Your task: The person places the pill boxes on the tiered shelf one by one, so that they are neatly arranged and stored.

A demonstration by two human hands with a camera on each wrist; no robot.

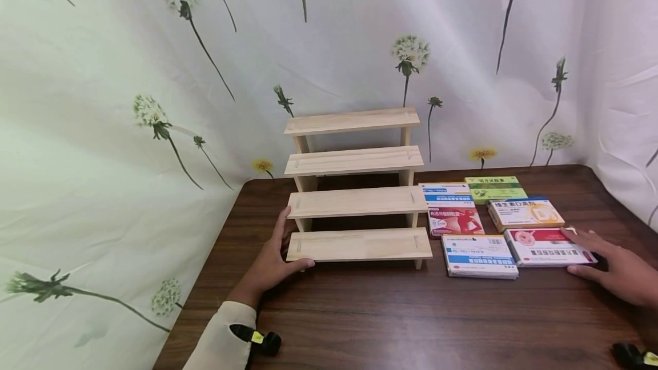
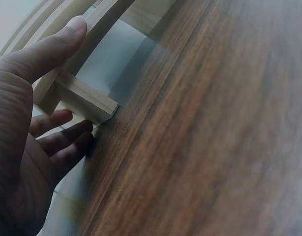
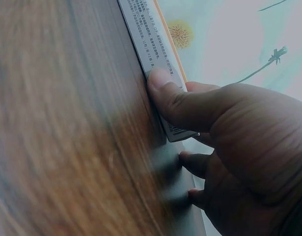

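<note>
A pale wooden stepped rack (image 1: pixel 360 201) with several tiers stands on the dark wood table. At its left end my left hand (image 1: pixel 275 264) grips the lowest tiers. The thumb lies over the front edge of a board in the left wrist view, and the other fingers curl beside the side support (image 2: pixel 87 98). My right hand (image 1: pixel 619 267) holds a white-and-red medicine box (image 1: pixel 547 250) by its right end. In the right wrist view, the thumb presses the printed narrow side of that box (image 3: pixel 151 42), which lies flat on the table.
Beside the rack lie more medicine boxes: a white-and-blue one (image 1: pixel 480 256), a red one (image 1: pixel 454 221), another white-and-blue one (image 1: pixel 446 192), a green one (image 1: pixel 496 189) and a white-and-orange one (image 1: pixel 526 213). Behind the table hangs a dandelion-print cloth (image 1: pixel 349 44).
</note>
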